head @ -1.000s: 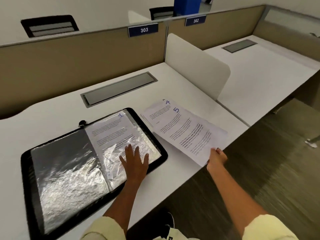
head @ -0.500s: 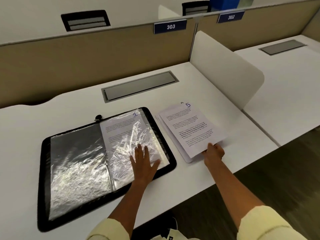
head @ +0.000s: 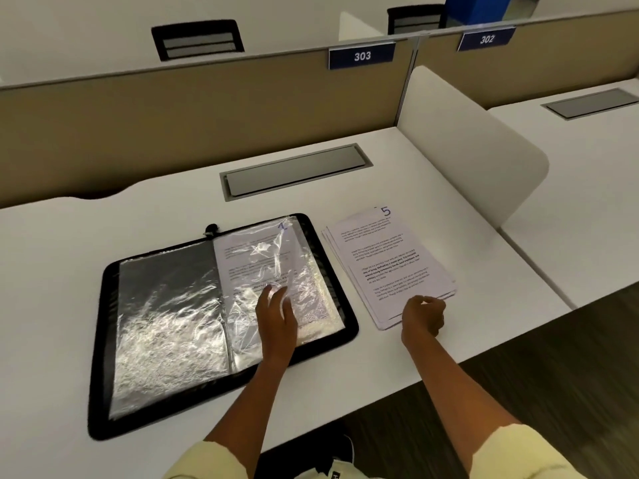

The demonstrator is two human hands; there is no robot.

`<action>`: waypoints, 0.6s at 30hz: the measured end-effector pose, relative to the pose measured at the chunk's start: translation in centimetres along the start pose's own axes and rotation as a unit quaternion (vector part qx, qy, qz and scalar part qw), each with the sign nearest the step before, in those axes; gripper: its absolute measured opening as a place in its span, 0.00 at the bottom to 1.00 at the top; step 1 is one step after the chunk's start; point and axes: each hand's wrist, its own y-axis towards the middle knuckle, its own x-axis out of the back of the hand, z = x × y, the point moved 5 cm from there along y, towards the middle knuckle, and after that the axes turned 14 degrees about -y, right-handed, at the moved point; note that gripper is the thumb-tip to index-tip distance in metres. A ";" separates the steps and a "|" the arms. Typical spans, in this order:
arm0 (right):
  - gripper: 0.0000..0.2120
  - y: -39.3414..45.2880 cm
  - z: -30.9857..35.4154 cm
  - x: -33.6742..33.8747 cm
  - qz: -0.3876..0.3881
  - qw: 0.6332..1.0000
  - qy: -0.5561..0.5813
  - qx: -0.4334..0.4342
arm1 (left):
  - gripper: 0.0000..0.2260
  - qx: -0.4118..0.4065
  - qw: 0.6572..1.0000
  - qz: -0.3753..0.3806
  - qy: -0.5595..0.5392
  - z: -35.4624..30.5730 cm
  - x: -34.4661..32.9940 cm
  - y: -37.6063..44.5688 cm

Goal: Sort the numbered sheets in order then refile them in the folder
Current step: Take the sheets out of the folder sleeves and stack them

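Note:
A black zip folder [head: 103,340] lies open on the white desk, its clear plastic sleeves shining. The right-hand sleeve holds the sheet numbered 1 [head: 252,250]. My left hand [head: 276,316] rests flat on that sleeve with fingers apart, holding nothing. Just right of the folder, a stack of printed sheets [head: 387,264] lies on the desk with the sheet marked 5 on top; the numbers beneath are hidden. My right hand [head: 423,316] is curled on the stack's near edge, pinching it.
A grey cable-tray lid [head: 297,171] is set into the desk behind the folder. A white divider panel [head: 466,150] stands at the right, with a neighbouring desk [head: 587,209] beyond. A beige partition with sign 303 [head: 362,56] closes the back. The desk's front edge runs near my right wrist.
My right hand carried the loose sheets from over the desk's edge onto the desk beside the folder and squared them; sheet 4 is now covered by 5. My left hand stayed put.

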 end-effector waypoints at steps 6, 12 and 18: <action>0.10 -4.9 1.5 -4.9 0.075 0.984 -0.073 0.145 | 0.10 0.055 0.977 -0.145 -0.144 -1.4 5.6 1.2; 0.08 -9.9 1.2 -9.2 0.142 0.916 -0.193 0.321 | 0.09 0.150 0.927 -0.226 -0.260 0.8 11.9 2.3; 0.14 -12.4 -0.1 -11.2 0.095 0.877 -0.283 0.378 | 0.10 0.171 0.913 -0.250 -0.272 2.8 17.9 1.9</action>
